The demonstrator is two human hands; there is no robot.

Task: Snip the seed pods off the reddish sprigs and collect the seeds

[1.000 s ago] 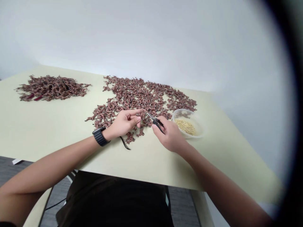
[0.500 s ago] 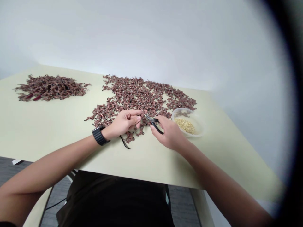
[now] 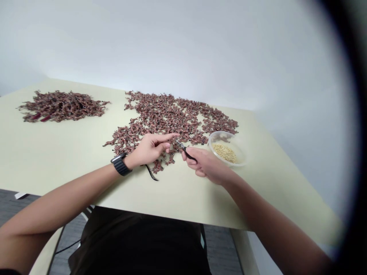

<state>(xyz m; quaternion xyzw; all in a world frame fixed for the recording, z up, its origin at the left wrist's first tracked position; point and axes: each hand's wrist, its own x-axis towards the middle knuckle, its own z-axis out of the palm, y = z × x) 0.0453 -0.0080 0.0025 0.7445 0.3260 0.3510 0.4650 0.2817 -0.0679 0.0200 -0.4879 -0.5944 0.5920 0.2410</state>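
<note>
The right hand (image 3: 204, 164) has its grip wrapped around small pliers (image 3: 185, 149). Their metal tips point at the fingers of the left hand (image 3: 150, 149). That hand's first finger sticks out and its thumb is bent; I can't tell if its grip has a tiny bit in it. Lots of little brown pieces (image 3: 169, 114) lie under and behind both hands on the worktop (image 3: 157, 202). A clear bowl (image 3: 210, 148) of yellow bits (image 3: 225, 153) sits near the right hand.

Slanting silver pliers (image 3: 184, 148), black-handled, near scattered reddish-brown pieces (image 3: 160, 116)
</note>
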